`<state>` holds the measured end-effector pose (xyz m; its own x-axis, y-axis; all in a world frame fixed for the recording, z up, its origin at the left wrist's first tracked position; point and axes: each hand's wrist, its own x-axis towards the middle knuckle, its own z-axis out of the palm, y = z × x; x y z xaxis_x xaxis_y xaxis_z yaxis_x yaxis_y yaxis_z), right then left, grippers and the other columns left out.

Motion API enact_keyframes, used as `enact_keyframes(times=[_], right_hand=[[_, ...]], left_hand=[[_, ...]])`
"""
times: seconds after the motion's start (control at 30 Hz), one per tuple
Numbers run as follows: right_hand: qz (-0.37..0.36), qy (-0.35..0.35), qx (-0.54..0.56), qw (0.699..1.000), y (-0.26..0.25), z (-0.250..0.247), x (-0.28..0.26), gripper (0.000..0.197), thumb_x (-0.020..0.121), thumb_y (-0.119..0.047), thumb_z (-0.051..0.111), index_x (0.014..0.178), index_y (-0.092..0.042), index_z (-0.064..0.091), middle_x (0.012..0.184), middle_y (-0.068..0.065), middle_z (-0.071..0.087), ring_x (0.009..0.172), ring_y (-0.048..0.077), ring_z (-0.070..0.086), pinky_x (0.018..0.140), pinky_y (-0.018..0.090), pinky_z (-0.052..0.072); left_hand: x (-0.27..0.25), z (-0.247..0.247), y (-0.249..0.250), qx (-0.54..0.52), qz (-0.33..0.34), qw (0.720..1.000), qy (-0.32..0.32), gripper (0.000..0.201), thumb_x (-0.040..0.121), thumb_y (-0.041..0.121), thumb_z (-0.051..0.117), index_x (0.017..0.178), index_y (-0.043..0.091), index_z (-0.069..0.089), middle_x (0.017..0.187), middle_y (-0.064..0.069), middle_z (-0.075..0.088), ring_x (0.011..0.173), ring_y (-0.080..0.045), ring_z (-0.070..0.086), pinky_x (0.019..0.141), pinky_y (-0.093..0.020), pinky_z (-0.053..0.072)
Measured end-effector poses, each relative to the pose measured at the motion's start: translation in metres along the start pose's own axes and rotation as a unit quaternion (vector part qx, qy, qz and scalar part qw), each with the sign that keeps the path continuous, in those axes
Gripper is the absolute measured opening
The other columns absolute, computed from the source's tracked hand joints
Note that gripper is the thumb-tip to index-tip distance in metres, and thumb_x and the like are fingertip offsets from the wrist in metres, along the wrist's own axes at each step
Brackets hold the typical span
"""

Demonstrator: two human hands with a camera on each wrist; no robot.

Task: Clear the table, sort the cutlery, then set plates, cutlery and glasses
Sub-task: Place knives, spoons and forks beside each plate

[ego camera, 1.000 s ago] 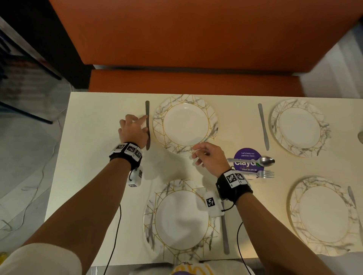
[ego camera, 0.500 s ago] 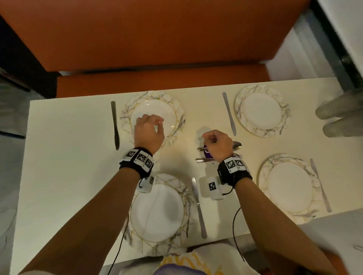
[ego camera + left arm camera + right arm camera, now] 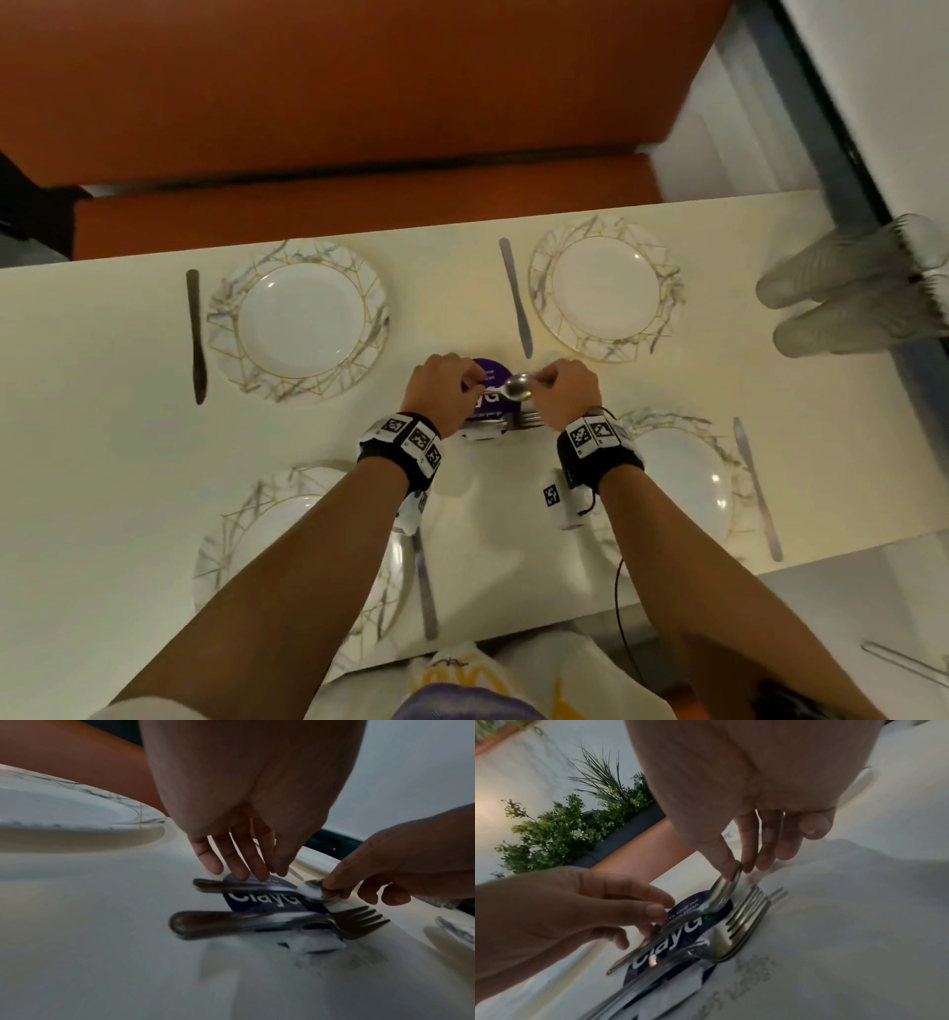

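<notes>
A shiny steel spoon point(image 3: 515, 386) hangs just above the round purple sticker point(image 3: 488, 406) on the cream counter point(image 3: 102, 437), its bowl pinched by the right hand point(image 3: 567, 393), whose fingers point(image 3: 727, 866) clamp its rim. The left hand point(image 3: 439, 393) meets the handle, fingers point(image 3: 240, 870) straight. Stacked steel forks point(image 3: 270, 923) lie just beside the sticker. Risk: the smooth, polished bowl could slip from so light a pinch and clatter onto the forks.
</notes>
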<state>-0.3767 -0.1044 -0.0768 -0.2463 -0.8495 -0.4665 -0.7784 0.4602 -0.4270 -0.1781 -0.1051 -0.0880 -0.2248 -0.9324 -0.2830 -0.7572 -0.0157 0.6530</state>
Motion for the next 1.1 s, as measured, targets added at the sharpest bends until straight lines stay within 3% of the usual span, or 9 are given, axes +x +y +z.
enact_keyframes(times=[0.13,0.23,0.37,0.47,0.6,0.67,0.8,0.9,1.1], right_hand=[[-0.040,-0.029,0.012,0.999,0.007,-0.004,0.010,0.015,0.091,-0.025,0.065,0.096,-0.014,0.075,0.084,-0.004,0.063,0.082,0.017,0.062,0.060,0.014,0.036],[-0.083,-0.024,0.030,0.996,0.001,-0.011,0.019,0.016,0.091,-0.025,0.066,0.096,-0.012,0.075,0.089,-0.002,0.067,0.081,0.012,0.057,0.058,0.007,0.027],[-0.151,0.009,0.070,0.986,-0.026,-0.033,0.025,0.013,0.090,-0.020,0.066,0.093,-0.009,0.072,0.088,0.002,0.070,0.077,0.013,0.058,0.059,0.010,0.033],[-0.197,0.040,0.121,0.972,-0.049,-0.046,0.026,0.010,0.088,-0.019,0.070,0.091,-0.010,0.073,0.083,0.000,0.072,0.071,0.008,0.059,0.058,0.003,0.035],[-0.221,0.052,0.179,0.957,-0.077,-0.045,0.012,0.017,0.089,-0.025,0.074,0.101,-0.013,0.072,0.089,-0.005,0.071,0.072,-0.002,0.057,0.063,0.002,0.041],[-0.201,0.022,0.199,0.959,-0.085,-0.037,-0.002,0.029,0.087,-0.033,0.075,0.108,-0.015,0.069,0.089,-0.006,0.070,0.075,-0.002,0.059,0.068,0.009,0.045],[-0.165,-0.062,0.187,0.967,-0.089,-0.007,-0.030,0.032,0.084,-0.041,0.076,0.103,-0.015,0.074,0.096,-0.002,0.075,0.089,0.011,0.069,0.085,0.032,0.056],[-0.176,-0.064,0.187,0.964,-0.089,0.010,-0.055,0.027,0.084,-0.038,0.077,0.097,-0.013,0.077,0.092,-0.001,0.076,0.087,0.015,0.070,0.087,0.035,0.057],[-0.157,-0.086,0.155,0.972,-0.078,0.034,-0.095,0.030,0.089,-0.042,0.072,0.095,-0.013,0.078,0.089,0.000,0.075,0.084,0.017,0.068,0.080,0.031,0.053]], left_hand=[[0.007,0.014,0.014,0.029,-0.043,0.999,-0.002,0.019,0.097,0.030,0.064,0.111,0.025,0.076,0.103,0.002,0.071,0.102,-0.022,0.059,0.093,-0.038,0.049],[0.012,0.014,0.022,-0.011,-0.065,0.998,-0.018,0.025,0.102,0.023,0.055,0.118,0.019,0.074,0.109,-0.003,0.068,0.101,-0.021,0.058,0.090,-0.030,0.045],[0.011,-0.001,0.032,-0.089,-0.101,0.990,-0.046,0.027,0.104,0.021,0.051,0.109,0.017,0.077,0.098,-0.001,0.075,0.087,-0.021,0.065,0.078,-0.027,0.049],[0.003,-0.018,0.036,-0.169,-0.124,0.978,0.000,0.027,0.104,0.019,0.053,0.102,0.014,0.080,0.081,0.002,0.074,0.074,-0.016,0.066,0.072,-0.026,0.053],[-0.020,-0.038,0.043,-0.359,-0.169,0.916,0.064,0.023,0.105,0.009,0.055,0.106,-0.002,0.075,0.071,0.001,0.067,0.058,-0.010,0.055,0.054,-0.020,0.046],[-0.034,-0.042,0.042,-0.424,-0.183,0.883,0.079,0.022,0.105,0.008,0.055,0.109,-0.003,0.074,0.073,-0.003,0.067,0.063,-0.014,0.058,0.058,-0.023,0.052],[-0.062,-0.043,0.029,-0.533,-0.210,0.814,0.096,0.021,0.103,0.009,0.061,0.112,-0.006,0.072,0.086,-0.010,0.071,0.081,-0.022,0.070,0.088,-0.045,0.062],[-0.088,-0.042,0.020,-0.569,-0.218,0.786,0.107,0.022,0.101,0.006,0.063,0.112,-0.012,0.070,0.085,-0.014,0.071,0.082,-0.025,0.071,0.089,-0.050,0.062],[-0.138,-0.032,0.000,-0.580,-0.228,0.774,0.111,0.021,0.096,0.009,0.071,0.108,-0.009,0.073,0.097,-0.024,0.074,0.092,-0.034,0.073,0.087,-0.050,0.063]])
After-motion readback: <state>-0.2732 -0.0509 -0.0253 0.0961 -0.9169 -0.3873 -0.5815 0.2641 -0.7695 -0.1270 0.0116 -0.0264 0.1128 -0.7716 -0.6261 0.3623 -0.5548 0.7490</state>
